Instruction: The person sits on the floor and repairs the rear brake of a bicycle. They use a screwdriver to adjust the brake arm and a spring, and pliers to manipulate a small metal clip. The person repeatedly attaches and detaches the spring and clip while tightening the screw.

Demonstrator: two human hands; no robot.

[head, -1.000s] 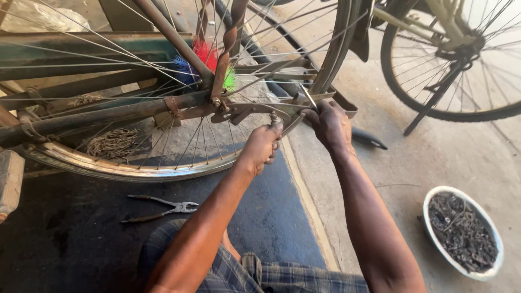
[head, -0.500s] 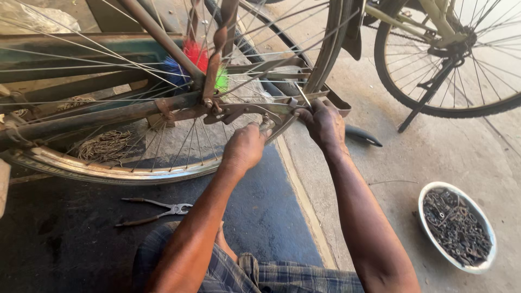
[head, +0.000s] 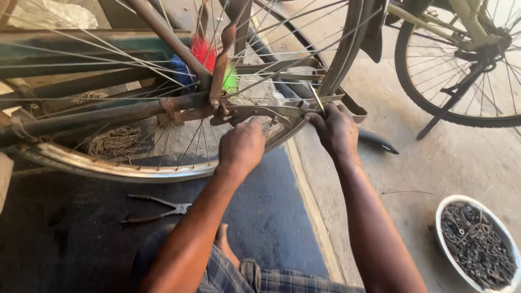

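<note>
Both hands are at the rear hub area of a bicycle wheel (head: 179, 108) that fills the upper left of the head view. The left hand (head: 242, 147) is curled shut, knuckles toward the camera, around a small tool or fastener (head: 267, 126) at the lower end of the metal bracket (head: 260, 113) running beside the hub; what exactly it grips is hidden by the fingers. The right hand (head: 336, 130) is closed around the right end of the same bracket, thumb and fingers pinched on a thin flat metal strip (head: 316, 97) that rises at a slant from it. Both hands touch the bracket and sit near one another, just inside the rim (head: 347, 49).

The wheel stands upright with its rim low at the left and rising at the right. A twisted rusty stay (head: 228, 49) and a plain tube (head: 163, 32) meet at the axle. Red, blue and green bristle ornaments (head: 209, 62) sit on the hub behind the spokes.

On the dark mat (head: 271, 217) below the wheel, a pair of pliers (head: 154, 209) lies with its handles spread, well apart from both hands. To the right, on the concrete floor (head: 423, 168), a white bowl (head: 442, 211) holds dark small metal parts (head: 477, 244). A second bicycle (head: 461, 59) stands on its kickstand at the upper right. The person's checked garment (head: 260, 276) shows at the bottom edge.
</note>
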